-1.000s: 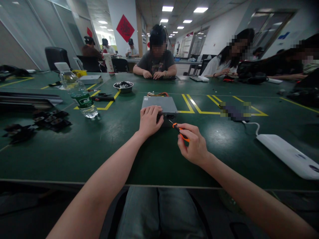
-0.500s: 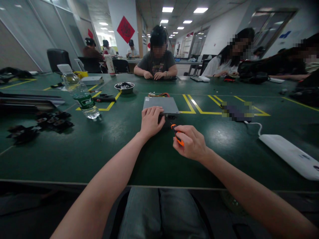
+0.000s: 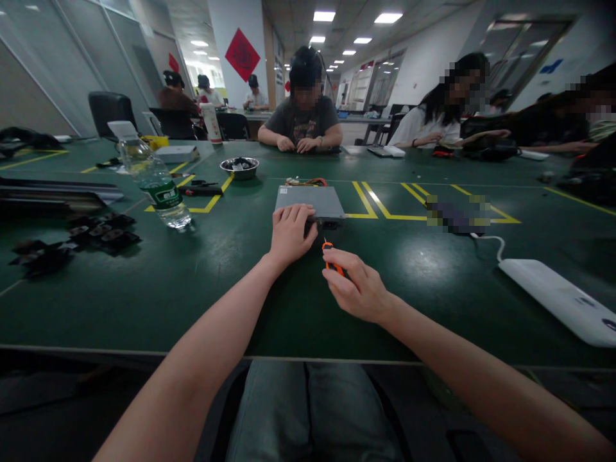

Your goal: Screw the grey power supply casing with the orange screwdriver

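Observation:
A flat grey computer power supply [image 3: 320, 199] lies on the green table, with coloured wires at its far edge and a black socket on the side towards me. My left hand [image 3: 290, 234] grips its near left part, fingers over the top and thumb against the near side. In my right hand [image 3: 360, 285] is an orange and black screwdriver [image 3: 332, 260], pinched between thumb and fingers. Its thin shaft points away from me, up towards the near side of the power supply below the socket. Whether the tip touches the casing I cannot tell.
A water bottle [image 3: 161, 186] stands at left, near black parts [image 3: 103, 232]. Beyond are a metal bowl [image 3: 239, 168] and a black tool [image 3: 199, 190]. To the right, a phone [image 3: 452, 215] is cabled to a white power bank [image 3: 558, 298]. A person [image 3: 304, 115] sits opposite.
My right hand has shifted slightly left with the screwdriver, which now stands more upright, and its fingers have straightened. The left hand holds its place on the power supply.

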`<state>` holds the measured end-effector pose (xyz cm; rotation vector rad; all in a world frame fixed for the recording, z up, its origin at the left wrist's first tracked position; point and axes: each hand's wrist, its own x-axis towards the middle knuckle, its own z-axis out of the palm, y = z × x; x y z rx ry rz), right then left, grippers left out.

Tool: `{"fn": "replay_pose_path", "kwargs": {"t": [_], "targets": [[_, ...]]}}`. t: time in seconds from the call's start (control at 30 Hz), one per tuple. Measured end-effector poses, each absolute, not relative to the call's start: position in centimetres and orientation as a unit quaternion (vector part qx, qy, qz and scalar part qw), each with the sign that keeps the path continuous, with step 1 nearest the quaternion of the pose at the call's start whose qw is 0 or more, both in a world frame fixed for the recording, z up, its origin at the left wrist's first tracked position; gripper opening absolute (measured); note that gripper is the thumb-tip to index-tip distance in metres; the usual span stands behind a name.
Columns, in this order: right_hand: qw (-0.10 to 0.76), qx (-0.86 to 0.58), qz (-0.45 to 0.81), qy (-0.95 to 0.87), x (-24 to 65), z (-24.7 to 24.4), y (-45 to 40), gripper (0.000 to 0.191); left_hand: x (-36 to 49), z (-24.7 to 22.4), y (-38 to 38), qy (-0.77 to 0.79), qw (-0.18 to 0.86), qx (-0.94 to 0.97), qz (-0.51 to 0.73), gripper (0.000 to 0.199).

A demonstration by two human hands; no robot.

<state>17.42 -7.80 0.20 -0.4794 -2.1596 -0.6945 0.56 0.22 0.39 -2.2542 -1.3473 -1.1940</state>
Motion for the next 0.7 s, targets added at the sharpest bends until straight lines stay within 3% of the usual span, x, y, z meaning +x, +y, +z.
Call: {"fn": "replay_pose_path", "kwargs": {"t": [0.27, 0.7], "targets": [[0.402, -0.206, -0.297, -0.841, 17.77, 0.33, -7.65, 0.017, 0.54, 0.33, 0.27, -0.465, 0.129, -0.774, -0.41, 0.018], [0.384, -0.16, -0.309, -0.855, 17.78, 0.51, -7.77, 0.019, 0.6, 0.3, 0.32, -0.47, 0.127, -0.774, -0.405, 0.019]]}}
